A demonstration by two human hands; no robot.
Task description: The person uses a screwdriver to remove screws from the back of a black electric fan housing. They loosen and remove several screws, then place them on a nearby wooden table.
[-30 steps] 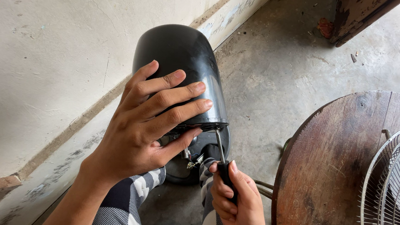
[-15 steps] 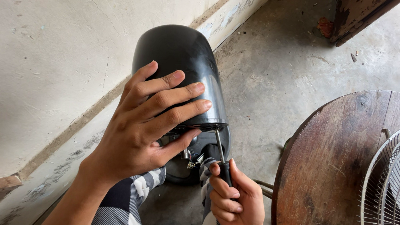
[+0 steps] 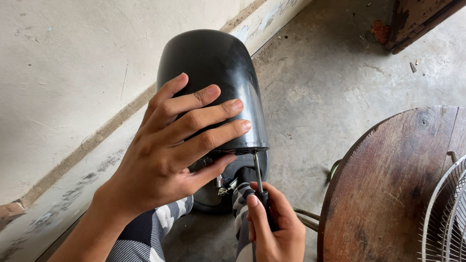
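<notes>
Left hand [image 3: 172, 148] spread flat, fingers extended; right hand [image 3: 274, 236] curled in a closed grip.

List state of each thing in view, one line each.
Left hand: spread flat on black housing, steadying it.
Right hand: shut on screwdriver.
Screwdriver: tip at housing's lower rim.
Fan grille: detached, lying on round wooden table.
</notes>
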